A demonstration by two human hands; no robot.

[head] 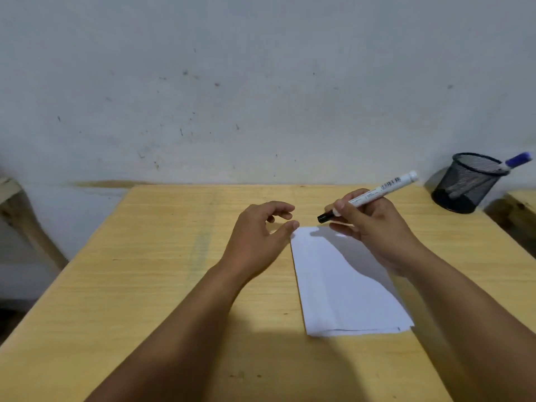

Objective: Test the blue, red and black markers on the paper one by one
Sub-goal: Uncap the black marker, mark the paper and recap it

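Note:
A white sheet of paper point(342, 285) lies on the wooden table point(145, 285), right of centre. My right hand point(374, 227) holds a white-bodied marker with a black cap point(385, 187) above the paper's far end, black end pointing left and down. My left hand point(258, 236) hovers just left of the paper's far corner, fingers curled and apart, holding nothing. A blue-capped marker point(517, 160) sticks out of a black mesh pen cup point(467, 184) at the far right corner. No red marker is visible.
A pale scuffed wall runs right behind the table. Another wooden piece point(522, 204) stands to the right of the cup, and part of a chair or bench point(17, 204) shows at the left edge.

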